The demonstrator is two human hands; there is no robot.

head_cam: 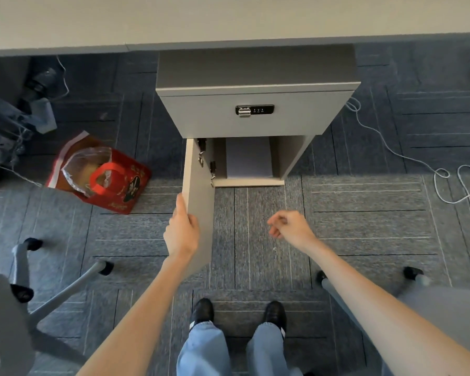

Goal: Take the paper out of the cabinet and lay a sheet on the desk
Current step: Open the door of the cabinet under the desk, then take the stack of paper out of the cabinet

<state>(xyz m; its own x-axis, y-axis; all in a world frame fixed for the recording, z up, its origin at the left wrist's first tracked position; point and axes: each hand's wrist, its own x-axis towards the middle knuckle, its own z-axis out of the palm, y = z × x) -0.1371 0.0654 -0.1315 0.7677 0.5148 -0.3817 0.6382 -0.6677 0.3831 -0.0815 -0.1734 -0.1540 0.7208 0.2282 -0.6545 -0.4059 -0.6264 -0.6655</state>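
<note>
A grey cabinet [255,115] stands under the pale desk [228,17], with a lock on its upper drawer front. Its lower door [200,191] is swung out toward me, hinged on the left. Inside the lower compartment lies a stack of white paper [248,158]. My left hand [181,229] grips the outer edge of the door. My right hand [289,226] hovers in front of the opening, fingers loosely curled, holding nothing, well short of the paper.
A red bag [103,175] with clear plastic inside sits on the blue carpet to the left. Office chair bases [60,278] stand at the lower left and lower right. White cables [423,164] trail on the floor at the right. My feet are below the cabinet.
</note>
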